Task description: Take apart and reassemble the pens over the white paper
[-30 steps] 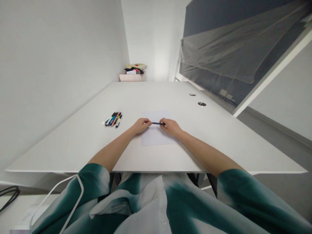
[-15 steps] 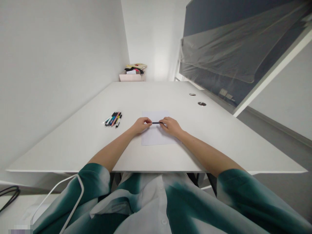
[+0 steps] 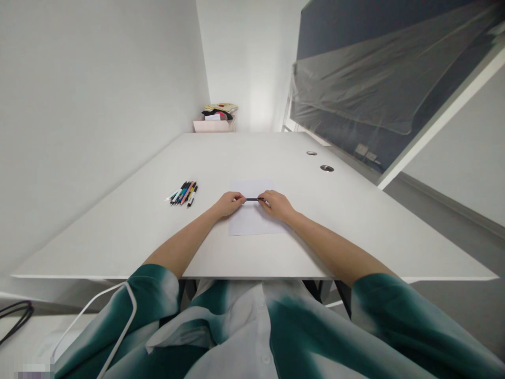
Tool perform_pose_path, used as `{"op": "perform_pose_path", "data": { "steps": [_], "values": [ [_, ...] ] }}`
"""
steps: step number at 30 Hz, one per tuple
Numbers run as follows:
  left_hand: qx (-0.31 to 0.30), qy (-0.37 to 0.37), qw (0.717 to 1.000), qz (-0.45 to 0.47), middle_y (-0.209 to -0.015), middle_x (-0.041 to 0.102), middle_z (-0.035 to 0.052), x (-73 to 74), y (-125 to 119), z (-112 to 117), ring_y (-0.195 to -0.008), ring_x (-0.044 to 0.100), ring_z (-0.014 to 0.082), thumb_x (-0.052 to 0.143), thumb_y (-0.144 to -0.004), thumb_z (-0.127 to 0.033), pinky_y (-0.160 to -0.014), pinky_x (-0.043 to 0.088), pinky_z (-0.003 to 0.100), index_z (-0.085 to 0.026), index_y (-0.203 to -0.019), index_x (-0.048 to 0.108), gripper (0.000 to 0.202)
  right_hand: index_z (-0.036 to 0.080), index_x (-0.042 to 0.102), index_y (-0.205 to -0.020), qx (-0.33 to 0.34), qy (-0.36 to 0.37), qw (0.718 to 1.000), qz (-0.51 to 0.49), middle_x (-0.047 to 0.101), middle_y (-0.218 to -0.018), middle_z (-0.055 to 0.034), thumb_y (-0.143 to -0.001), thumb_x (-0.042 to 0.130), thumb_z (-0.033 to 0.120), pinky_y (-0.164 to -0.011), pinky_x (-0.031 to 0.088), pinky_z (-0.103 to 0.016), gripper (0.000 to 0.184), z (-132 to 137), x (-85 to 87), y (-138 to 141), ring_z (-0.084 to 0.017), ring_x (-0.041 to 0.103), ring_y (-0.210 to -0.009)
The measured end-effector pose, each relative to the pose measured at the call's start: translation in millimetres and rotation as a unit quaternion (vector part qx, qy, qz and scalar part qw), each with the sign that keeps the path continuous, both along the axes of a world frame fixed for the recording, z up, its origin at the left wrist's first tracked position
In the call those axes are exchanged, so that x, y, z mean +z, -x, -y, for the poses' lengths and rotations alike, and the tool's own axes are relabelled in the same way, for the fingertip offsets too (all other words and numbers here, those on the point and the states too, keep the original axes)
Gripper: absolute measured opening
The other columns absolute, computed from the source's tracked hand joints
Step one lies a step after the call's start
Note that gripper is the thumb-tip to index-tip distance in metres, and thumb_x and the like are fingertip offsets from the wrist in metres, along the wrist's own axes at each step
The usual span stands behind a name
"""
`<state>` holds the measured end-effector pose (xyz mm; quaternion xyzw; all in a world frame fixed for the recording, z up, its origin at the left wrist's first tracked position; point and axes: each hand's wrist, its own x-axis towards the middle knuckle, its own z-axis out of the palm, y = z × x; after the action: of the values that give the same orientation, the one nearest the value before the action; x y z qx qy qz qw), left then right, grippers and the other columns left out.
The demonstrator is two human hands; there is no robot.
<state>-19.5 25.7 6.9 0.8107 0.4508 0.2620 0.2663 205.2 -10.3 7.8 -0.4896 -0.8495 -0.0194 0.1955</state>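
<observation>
A dark pen [image 3: 254,199] is held level above the middle of a white sheet of paper [image 3: 252,221], pinched at both ends; its left end is gripped by the closed fingertips of the left hand [image 3: 229,203], its right end by the closed fingertips of the right hand [image 3: 278,205]; whether one end carries a cap cannot be told at this size. The heels of both hands appear to rest on or just above the sheet, which lies flat on the white table [image 3: 335,231], near its front edge and roughly centred before the person; bare forearms are seen leading back to green-and-white sleeves. A row of coloured pens [image 3: 182,193] lies to the left of the sheet, apart from it, side by side; two round cable holes [image 3: 326,168] are noted further back on the right; a pink box [image 3: 213,125] with items piled on it stands at the far end against the wall.
</observation>
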Motion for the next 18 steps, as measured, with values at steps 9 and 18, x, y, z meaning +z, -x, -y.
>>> {"op": "perform_pose_path", "data": {
  "steps": [9,18],
  "values": [
    [-0.007,-0.029,0.999,-0.015,-0.086,0.073,0.0075,-1.7,0.9,-1.8,-0.081,0.063,0.0203,0.051,-0.082,-0.036,-0.079,0.049,0.033,-0.014,-0.088,0.071,0.031,0.017,0.067,-0.113,0.011,0.008,1.0,0.022,0.069,-0.103,-0.0103,-0.098,0.044,0.025,-0.081,0.041,-0.029,0.028,-2.1,0.4,0.2,-0.02,0.06,-0.095],
    [0.025,-0.095,0.995,-0.031,-0.094,0.071,0.0052,-1.7,2.7,-0.9,-0.089,0.062,0.0201,0.055,-0.082,-0.028,-0.087,0.049,0.035,-0.018,-0.09,0.068,0.018,0.021,0.065,-0.114,-0.051,0.04,0.994,-0.083,0.072,-0.096,-0.008,-0.089,0.058,0.035,-0.077,0.045,-0.03,0.029,-7.2,-2.4,-7.5,-0.021,0.064,-0.087]
  ]
}}
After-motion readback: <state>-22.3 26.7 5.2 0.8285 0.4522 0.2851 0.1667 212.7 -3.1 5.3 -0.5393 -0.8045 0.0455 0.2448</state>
